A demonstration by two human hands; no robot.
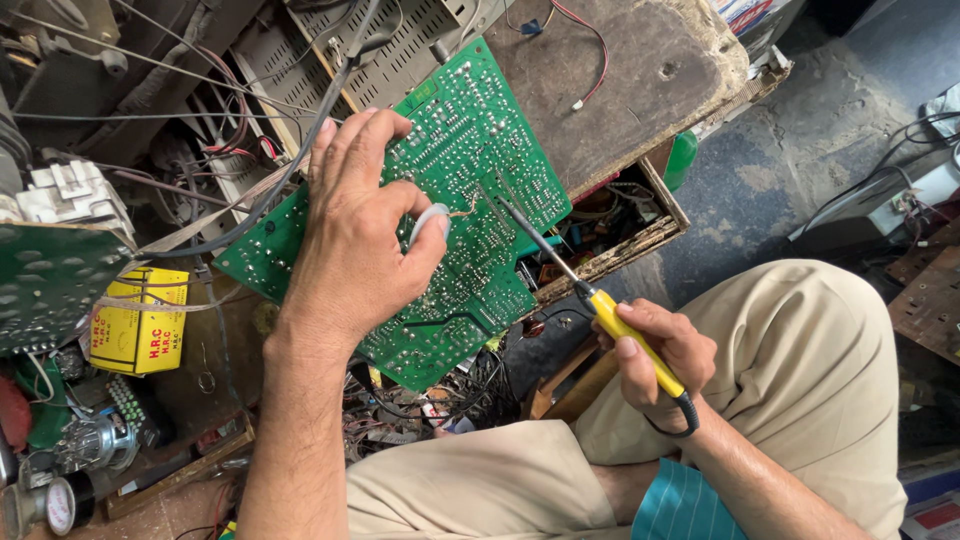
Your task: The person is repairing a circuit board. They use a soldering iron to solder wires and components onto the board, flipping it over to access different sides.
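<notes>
the right hand (pixel 655 350) is clamped round a yellow soldering iron (pixel 600 305), tip touching the green circuit board (pixel 470 150). the left hand (pixel 355 230) lies on that tilted board, fingers pinching solder wire (pixel 432 215). a yellow box (pixel 140 325) sits on the cluttered surface (pixel 640 70) nearby.

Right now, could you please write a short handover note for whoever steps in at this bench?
Left hand: resting on the green circuit board, pinching a coil of solder wire at the joint.
Right hand: gripping the yellow-handled soldering iron, tip on the board's solder side.
Board sits tilted, propped over the cluttered bench.
Done: cannot tell which joints are finished.
Left: the joint under the tip looks in progress.
</notes>
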